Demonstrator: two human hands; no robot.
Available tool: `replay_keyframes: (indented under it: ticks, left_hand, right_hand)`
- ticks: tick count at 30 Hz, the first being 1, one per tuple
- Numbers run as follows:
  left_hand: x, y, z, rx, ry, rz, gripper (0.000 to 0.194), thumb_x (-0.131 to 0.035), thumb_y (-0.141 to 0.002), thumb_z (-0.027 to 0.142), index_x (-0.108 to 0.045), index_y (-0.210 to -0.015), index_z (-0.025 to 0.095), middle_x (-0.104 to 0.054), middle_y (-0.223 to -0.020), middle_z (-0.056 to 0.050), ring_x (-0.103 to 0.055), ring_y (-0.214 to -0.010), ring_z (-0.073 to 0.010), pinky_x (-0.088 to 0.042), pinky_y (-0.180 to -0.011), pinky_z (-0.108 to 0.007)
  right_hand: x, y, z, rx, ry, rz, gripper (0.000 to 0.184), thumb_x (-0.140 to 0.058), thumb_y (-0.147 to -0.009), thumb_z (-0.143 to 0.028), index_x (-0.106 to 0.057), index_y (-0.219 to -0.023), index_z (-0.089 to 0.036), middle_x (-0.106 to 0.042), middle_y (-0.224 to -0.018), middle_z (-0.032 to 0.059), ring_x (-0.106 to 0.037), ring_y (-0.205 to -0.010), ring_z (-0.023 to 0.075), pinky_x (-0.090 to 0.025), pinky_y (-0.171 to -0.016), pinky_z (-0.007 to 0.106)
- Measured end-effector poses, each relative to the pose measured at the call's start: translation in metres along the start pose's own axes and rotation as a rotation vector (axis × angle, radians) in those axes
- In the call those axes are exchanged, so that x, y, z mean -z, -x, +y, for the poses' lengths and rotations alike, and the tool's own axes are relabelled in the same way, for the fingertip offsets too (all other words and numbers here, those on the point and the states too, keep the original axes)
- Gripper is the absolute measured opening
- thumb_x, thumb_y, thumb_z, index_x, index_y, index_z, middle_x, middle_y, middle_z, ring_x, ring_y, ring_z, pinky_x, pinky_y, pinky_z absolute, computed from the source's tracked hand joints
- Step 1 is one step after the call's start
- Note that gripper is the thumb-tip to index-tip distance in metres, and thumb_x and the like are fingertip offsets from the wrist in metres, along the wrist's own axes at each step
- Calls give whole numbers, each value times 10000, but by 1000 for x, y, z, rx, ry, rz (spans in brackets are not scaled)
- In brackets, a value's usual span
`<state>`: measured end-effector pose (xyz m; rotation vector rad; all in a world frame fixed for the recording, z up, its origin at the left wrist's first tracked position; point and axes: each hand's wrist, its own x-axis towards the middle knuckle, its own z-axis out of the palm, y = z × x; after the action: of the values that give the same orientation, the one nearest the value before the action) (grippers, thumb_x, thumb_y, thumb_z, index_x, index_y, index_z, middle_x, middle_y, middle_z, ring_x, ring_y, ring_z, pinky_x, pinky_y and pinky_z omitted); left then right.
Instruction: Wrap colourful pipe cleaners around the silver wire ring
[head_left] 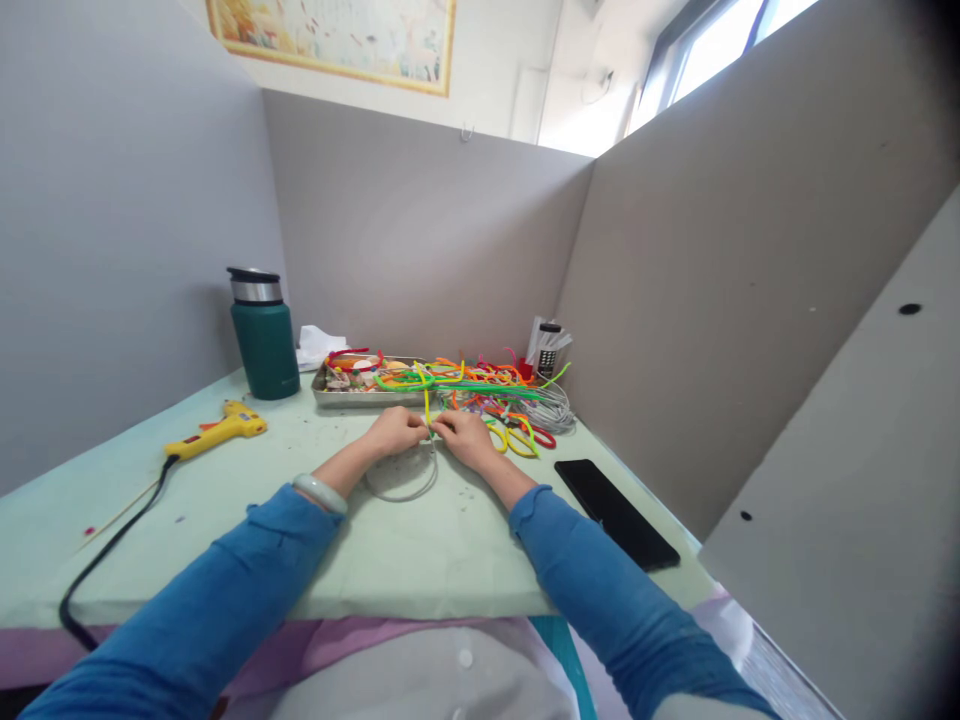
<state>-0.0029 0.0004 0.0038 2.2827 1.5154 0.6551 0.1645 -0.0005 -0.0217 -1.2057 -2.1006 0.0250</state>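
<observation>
My left hand (394,432) and my right hand (469,438) meet at the middle of the pale green table (225,510), fingers pinched together. Between them they hold a grey pipe cleaner (401,485) that curves into a loop toward me, and a yellow pipe cleaner (427,405) stands up from the pinch. Both arms wear blue sleeves, and a pale bangle (321,492) sits on my left wrist. Just beyond my hands lies a heap of coloured pipe cleaners (502,395).
A metal tray (330,395) of craft bits stands behind my hands. A green flask (264,335) is at the back left, a yellow glue gun (217,430) with black cord at left, a black phone (615,512) at right. Grey partition walls enclose the table.
</observation>
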Motion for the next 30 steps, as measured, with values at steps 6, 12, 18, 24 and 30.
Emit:
replay_keyframes:
  ticks: [6, 12, 18, 24, 30]
  left_hand:
    - [0, 0, -1, 12, 21, -3, 268, -449, -655, 336, -625, -575, 150, -501, -467, 14, -419, -470, -102, -257, -471, -224]
    - [0, 1, -1, -12, 47, -5, 279, -440, -662, 340, -599, -538, 147, -466, -448, 20, -398, -459, -97, -252, -466, -226]
    - [2, 2, 2, 41, 143, -7, 258, -463, -646, 328, -597, -532, 140, -440, -430, 27, -364, -459, -93, -253, -468, -225]
    - [4, 3, 5, 20, 285, 13, 263, -479, -638, 337, -578, -502, 135, -415, -429, 29, -335, -462, -86, -230, -461, -224]
    - [4, 1, 5, 66, 383, 45, 223, -499, -625, 318, -557, -502, 141, -366, -406, 46, -300, -436, -74, -210, -446, -221]
  right_hand:
    - [0, 1, 0, 12, -19, 4, 238, -475, -834, -358, -662, -800, -216, -668, -798, 5, -551, -705, 121, -328, -591, 202]
    - [0, 1, 1, 14, -32, 6, 240, -468, -835, -357, -662, -806, -218, -665, -784, 2, -547, -694, 120, -327, -595, 203]
    - [1, 0, 1, 3, -51, 18, 256, -463, -838, -358, -659, -780, -204, -662, -762, 6, -540, -678, 116, -326, -586, 196]
    - [0, 0, 2, -4, -102, 36, 288, -440, -846, -366, -641, -740, -190, -642, -692, 3, -522, -626, 107, -312, -567, 192]
    - [-2, -1, 4, -22, -115, 45, 269, -430, -840, -326, -629, -718, -191, -620, -654, -4, -510, -603, 106, -311, -565, 196]
